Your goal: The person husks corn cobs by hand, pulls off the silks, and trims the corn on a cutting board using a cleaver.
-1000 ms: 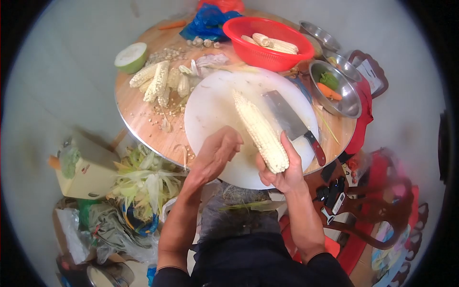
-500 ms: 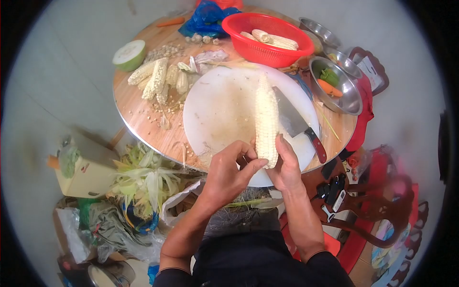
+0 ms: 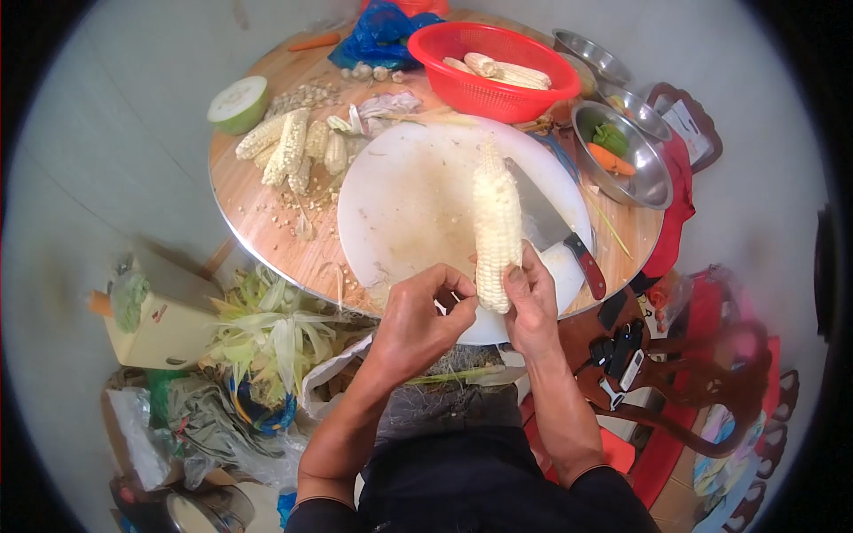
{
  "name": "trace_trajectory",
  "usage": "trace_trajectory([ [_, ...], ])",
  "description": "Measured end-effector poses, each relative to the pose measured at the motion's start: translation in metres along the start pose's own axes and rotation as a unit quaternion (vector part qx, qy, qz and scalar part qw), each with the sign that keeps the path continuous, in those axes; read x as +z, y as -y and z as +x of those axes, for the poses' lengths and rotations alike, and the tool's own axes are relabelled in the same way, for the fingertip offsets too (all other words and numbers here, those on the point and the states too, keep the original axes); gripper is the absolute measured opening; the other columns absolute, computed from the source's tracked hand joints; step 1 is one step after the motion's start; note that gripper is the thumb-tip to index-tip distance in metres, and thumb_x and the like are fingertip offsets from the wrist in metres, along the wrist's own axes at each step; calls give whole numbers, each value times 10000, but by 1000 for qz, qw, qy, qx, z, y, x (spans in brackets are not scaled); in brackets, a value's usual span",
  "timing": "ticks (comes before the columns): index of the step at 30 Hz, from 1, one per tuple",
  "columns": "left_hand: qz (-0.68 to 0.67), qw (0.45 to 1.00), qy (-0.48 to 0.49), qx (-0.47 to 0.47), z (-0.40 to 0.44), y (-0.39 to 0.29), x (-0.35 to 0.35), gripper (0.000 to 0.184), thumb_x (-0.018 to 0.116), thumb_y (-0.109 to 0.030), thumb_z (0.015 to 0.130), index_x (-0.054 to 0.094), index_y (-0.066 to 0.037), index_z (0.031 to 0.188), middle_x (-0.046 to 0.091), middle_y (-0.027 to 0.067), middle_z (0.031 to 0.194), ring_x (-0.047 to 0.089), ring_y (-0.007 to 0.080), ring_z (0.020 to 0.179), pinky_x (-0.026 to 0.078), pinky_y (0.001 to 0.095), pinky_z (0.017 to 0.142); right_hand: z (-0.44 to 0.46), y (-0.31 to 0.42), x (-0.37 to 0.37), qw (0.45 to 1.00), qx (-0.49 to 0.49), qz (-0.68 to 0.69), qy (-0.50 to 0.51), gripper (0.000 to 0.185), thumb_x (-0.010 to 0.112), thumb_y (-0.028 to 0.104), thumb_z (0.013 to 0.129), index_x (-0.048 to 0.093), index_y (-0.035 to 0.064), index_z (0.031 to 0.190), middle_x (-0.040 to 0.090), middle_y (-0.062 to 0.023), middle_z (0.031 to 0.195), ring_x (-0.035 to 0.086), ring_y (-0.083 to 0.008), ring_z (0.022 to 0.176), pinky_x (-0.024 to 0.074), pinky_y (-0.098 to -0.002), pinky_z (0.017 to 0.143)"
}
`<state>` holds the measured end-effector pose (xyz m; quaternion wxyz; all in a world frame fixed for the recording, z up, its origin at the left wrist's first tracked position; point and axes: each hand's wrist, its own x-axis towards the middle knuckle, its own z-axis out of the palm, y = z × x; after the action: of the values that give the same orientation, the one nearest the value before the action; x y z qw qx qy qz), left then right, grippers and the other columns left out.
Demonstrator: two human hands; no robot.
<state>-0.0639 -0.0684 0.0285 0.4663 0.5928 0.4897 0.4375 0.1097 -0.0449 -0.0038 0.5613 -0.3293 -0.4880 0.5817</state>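
Observation:
A husked ear of white corn stands nearly upright above the round white cutting board. My right hand is closed round its lower end, thumb on the kernels. Just left of the ear's base, my left hand has thumb and forefinger pinched together; whatever is between them is too small to make out. Behind the ear, a knife with a dark red handle lies on the right side of the board.
Several corn ears and loose kernels lie left of the board, near a cut green gourd. Behind are a red colander with corn and a blue bag. Steel bowls stand at right. Husks are heaped below left.
My left hand has come off the base of the corn, a little to the left. My right thumb has moved across the front of the kernels.

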Motion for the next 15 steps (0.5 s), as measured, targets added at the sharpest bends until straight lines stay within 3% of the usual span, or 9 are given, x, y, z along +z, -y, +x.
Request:
trace_trajectory([
  [5, -13, 1000, 3, -18, -1, -1, 0, 109, 709, -66, 878, 679, 21, 937, 692, 28, 838, 609, 62, 720, 489, 222, 629, -3, 0, 0, 1000, 5, 6, -10, 569, 654, 421, 1005, 542, -12, 1357, 673, -112, 1188, 644, -131, 1013, 513, -276, 887],
  [8, -26, 998, 33, -38, -5, -5, -2, 118, 705, -54, 861, 680, 38, 930, 706, 73, 806, 657, 109, 721, 534, 282, 634, -3, -1, 1, 999, 13, 34, -23, 560, 631, 425, 1016, 547, -18, 1348, 673, -113, 1177, 645, -146, 1017, 510, -296, 906],
  [12, -28, 999, 42, -5, -9, 1, -1, 147, 725, -53, 866, 677, 34, 976, 697, 55, 830, 633, 89, 719, 525, 272, 624, -1, -7, -8, 996, 7, 84, -38, 511, 550, 411, 1054, 553, -16, 1336, 667, -124, 1181, 648, -181, 1040, 505, -332, 928],
  [15, -75, 997, -18, 7, -2, 6, 5, 210, 771, -79, 875, 661, 33, 1014, 688, 41, 855, 610, 84, 716, 510, 261, 608, -3, -7, -8, 992, 17, 124, -30, 479, 529, 364, 1068, 532, -16, 1360, 660, -134, 1214, 638, -177, 1058, 497, -331, 939],
])
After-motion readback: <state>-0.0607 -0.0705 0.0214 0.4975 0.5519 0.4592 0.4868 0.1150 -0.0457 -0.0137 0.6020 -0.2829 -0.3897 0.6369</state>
